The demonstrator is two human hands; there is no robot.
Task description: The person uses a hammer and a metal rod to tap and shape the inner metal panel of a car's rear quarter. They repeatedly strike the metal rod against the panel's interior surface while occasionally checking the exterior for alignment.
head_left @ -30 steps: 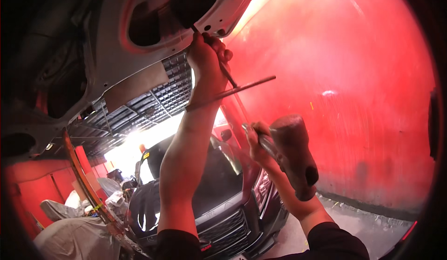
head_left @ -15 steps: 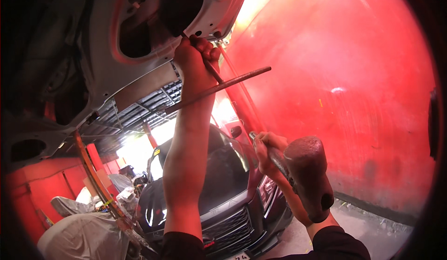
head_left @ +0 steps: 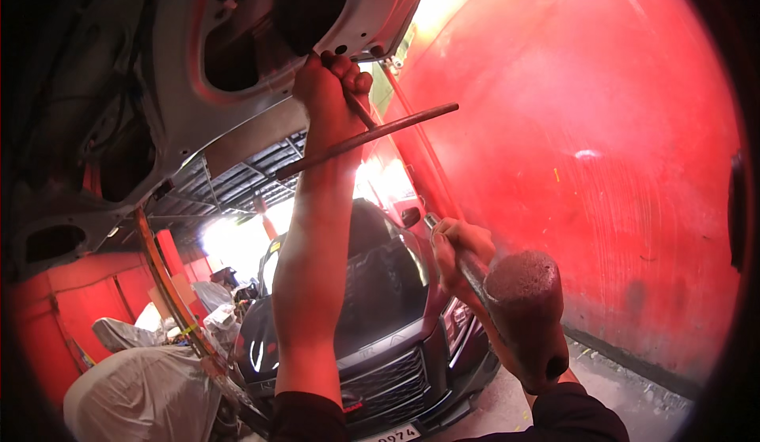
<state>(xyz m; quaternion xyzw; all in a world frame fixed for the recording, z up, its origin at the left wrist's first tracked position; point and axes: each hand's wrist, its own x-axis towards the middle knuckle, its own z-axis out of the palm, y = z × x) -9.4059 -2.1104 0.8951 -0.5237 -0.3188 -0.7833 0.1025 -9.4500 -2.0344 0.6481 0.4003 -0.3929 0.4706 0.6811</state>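
Note:
Overhead, my left hand is closed around the shaft of a T-shaped metal rod. Its long crossbar passes beside my wrist and forearm. The rod's far end meets the lower edge of a raised car body panel, near an opening; my hand hides the exact contact. Lower on the right, my right hand grips the metal handle of a hammer. The hammer's thick, worn, cylindrical head points toward me, well apart from the rod.
A dark car stands in front, below my arms. Along the right runs a red-lit wall. At lower left are a covered bulky object and an upright orange-brown post. Roof beams show behind the panel.
The hammer head sits slightly lower in the picture, and the crossbar slightly higher and to the left. The background has shifted slightly with the view. Both hands keep their grips.

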